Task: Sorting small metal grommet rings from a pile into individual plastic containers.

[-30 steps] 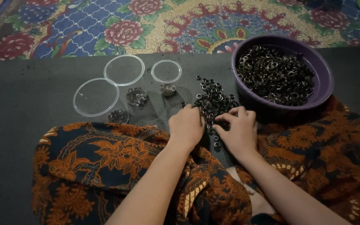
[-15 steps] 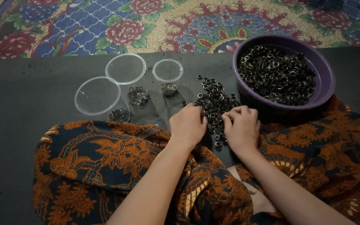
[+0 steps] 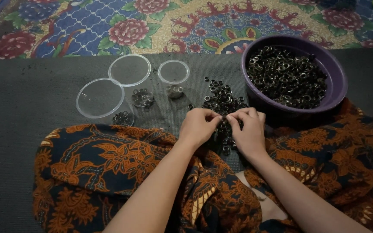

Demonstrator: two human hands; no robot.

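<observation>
Left hand (image 3: 198, 126) and right hand (image 3: 248, 129) side by side, fingertips pressed together pinching small metal rings (image 3: 223, 103) from a loose pile on the grey mat (image 3: 31, 103), purple bowl (image 3: 337, 90) of rings far right, clear lids (image 3: 100, 97) left

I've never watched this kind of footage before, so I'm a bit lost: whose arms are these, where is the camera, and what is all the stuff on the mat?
There is no machine here. The camera sits on a person's head and looks down, so the two bare arms coming up from the bottom are that person's own. They sit on a dark grey mat in a patterned orange and dark cloth. The left hand and right hand meet over a loose pile of small dark metal rings; the fingertips pinch together, probably on a ring, though it is too small to see. To the right stands a purple bowl full of the same rings. To the left stand three clear plastic containers, with a few rings inside.
</observation>
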